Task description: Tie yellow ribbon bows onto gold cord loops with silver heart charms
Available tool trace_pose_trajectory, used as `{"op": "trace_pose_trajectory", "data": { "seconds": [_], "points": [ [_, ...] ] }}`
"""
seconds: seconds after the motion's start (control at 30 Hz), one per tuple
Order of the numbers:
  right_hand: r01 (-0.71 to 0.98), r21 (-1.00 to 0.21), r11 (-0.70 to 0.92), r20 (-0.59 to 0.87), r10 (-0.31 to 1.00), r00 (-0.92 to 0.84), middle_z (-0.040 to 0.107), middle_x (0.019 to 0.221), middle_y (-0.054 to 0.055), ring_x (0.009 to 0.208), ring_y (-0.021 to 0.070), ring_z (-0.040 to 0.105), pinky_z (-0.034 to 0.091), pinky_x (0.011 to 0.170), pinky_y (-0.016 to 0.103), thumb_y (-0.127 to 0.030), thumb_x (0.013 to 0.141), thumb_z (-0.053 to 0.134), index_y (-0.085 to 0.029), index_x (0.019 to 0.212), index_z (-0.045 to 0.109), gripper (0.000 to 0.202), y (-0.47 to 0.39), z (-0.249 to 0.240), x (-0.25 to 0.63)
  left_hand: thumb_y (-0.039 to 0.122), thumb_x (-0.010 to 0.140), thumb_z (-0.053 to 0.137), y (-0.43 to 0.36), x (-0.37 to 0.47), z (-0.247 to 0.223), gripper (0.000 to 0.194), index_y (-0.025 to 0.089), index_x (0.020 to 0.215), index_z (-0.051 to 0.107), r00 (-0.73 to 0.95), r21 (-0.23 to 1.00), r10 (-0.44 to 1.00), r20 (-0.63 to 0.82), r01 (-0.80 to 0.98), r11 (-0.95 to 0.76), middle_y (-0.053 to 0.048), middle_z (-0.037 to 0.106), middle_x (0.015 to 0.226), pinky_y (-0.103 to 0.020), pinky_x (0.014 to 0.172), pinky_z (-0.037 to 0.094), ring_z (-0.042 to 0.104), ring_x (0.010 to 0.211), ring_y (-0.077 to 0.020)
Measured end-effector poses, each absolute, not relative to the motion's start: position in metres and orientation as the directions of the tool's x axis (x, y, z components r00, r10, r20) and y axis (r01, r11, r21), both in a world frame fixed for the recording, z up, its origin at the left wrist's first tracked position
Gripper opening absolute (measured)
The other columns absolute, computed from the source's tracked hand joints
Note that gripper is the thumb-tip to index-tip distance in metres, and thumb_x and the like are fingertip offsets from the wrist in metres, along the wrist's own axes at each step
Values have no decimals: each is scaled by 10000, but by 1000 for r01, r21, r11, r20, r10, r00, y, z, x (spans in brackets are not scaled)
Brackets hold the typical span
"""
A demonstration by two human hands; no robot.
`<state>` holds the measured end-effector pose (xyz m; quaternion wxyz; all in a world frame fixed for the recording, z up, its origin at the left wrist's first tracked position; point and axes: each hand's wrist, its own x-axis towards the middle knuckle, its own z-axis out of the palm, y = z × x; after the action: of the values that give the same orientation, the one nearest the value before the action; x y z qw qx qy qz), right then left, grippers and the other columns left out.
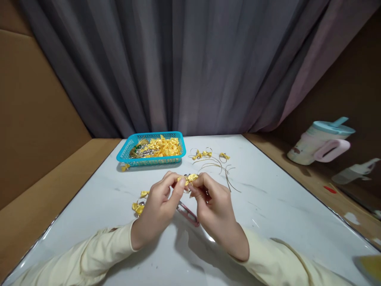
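Note:
My left hand [162, 200] and my right hand [214, 210] meet over the middle of the table, fingers pinched. Between their fingertips is a small yellow satin bow [192, 177] with what look like silver bells; the fingers partly cover it. Beneath the hands lies a metal tool with a pinkish handle [190, 215], its far end hidden. Left of my left hand rest yellow bows with silver bells [138, 207]. Beyond my right hand are finished-looking bows on looped cord [206, 153], another bow [224, 156] and loose gold cords [228, 178].
A blue plastic basket [120, 157] at the back left holds yellow bows, silver bells and gold cord. One bow [125, 167] lies by its front corner. On the cardboard at right stand a lidded cup [306, 147] and a clear bottle [353, 172]. A grey curtain [202, 71] hangs behind.

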<state>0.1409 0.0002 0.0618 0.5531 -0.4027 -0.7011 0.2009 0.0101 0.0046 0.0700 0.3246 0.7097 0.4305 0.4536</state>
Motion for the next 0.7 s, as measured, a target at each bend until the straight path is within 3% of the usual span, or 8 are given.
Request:
{"op": "trace_pose_trajectory", "data": {
  "seconds": [0.27, 0.4, 0.7],
  "points": [
    [318, -719, 618, 601, 783, -161, 610, 718, 11, 602, 103, 570, 446, 542, 203, -70, 861, 422, -179, 877, 525, 151, -3, 68, 147, 271, 934, 361, 11, 7, 71, 239, 196, 727, 454, 193, 826, 886, 422, 321, -464, 4, 448, 712, -238, 643, 375, 453, 693, -142],
    [272, -736, 620, 609, 782, -136, 650, 790, 14, 667, 107, 632, 486, 570, 197, -63, 851, 452, -194, 889, 495, 144, -4, 68, 148, 247, 930, 366, 10, 6, 73, 246, 194, 704, 445, 215, 796, 861, 461, 329, -508, 10, 423, 690, -243, 630, 361, 436, 668, -137],
    [210, -759, 616, 587, 788, -186, 649, 700, -24, 652, 105, 653, 491, 549, 182, -42, 852, 433, -220, 910, 388, 192, 0, 60, 151, 227, 922, 361, 10, -2, 86, 234, 185, 717, 465, 379, 769, 822, 426, 326, -549, -1, 457, 708, -265, 652, 362, 440, 700, -144]
  ]
}}
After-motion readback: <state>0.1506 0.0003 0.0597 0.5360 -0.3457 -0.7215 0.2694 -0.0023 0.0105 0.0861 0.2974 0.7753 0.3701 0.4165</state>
